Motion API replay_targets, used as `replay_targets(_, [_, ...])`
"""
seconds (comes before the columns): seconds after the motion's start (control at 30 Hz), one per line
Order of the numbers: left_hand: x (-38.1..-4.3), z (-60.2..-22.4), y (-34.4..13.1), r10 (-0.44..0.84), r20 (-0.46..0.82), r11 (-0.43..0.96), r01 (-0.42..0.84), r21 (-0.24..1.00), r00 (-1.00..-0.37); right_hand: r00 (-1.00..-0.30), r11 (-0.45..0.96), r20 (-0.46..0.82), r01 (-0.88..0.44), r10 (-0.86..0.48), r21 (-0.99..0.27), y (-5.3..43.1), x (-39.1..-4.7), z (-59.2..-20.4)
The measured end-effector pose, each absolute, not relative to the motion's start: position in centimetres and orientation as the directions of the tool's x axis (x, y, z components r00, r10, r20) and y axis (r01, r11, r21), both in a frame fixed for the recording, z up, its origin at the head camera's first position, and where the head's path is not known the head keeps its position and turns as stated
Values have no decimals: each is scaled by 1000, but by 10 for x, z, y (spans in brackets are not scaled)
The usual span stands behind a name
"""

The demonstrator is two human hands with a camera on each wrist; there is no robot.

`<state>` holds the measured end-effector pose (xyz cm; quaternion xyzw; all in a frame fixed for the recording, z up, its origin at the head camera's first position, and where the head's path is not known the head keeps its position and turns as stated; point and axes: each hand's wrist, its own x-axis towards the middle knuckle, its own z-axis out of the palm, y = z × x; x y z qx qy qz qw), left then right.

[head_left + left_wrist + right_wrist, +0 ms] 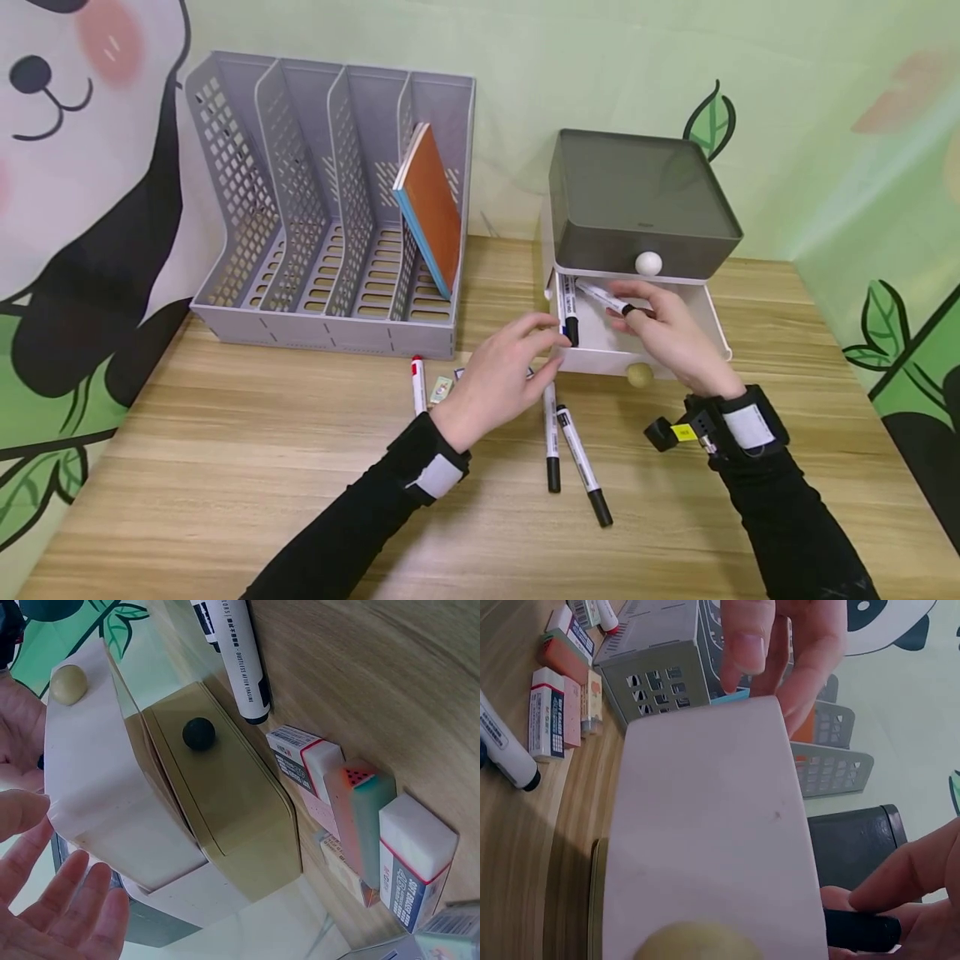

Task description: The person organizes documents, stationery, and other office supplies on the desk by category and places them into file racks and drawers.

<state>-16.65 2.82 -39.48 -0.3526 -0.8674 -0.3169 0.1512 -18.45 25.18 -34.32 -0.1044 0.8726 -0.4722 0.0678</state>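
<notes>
My right hand (671,329) pinches a white whiteboard marker (600,296) by its black-capped end, over the pulled-out white drawer (600,361). In the right wrist view the black cap (861,930) shows between thumb and fingers behind the drawer front. More markers (572,321) lie along the drawer's left side. At that drawer's front left corner, the fingertips of my left hand (498,375) are right at the edge, fingers spread and loosely bent, holding nothing. The left wrist view shows these fingers (64,889) beside the white drawer wall.
Two black-capped markers (581,462) and a red-capped marker (418,383) lie on the wooden table. Several erasers (360,817) sit near the grey file rack (322,333), which holds an orange notebook (431,208). A dark upper drawer (637,242) with a white knob stands above the pulled-out one.
</notes>
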Motion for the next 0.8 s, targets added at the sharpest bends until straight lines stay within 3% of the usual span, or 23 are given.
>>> replay_targets(0.37, [-165,-394,28,524,469,557,702,444,-711,-950,530,7,-180,-311,-829,245,-185,-346])
replay_targets(0.57, [-166,-395,28,521,473,554,703,447,-711,-950,678,-9,-216,-312,-703,242,-186,-347])
replay_targets(0.8, [-166,-396,27,519,490,541,713,445,-700,-914,715,-17,-305,-405,-629,238,-188,-351])
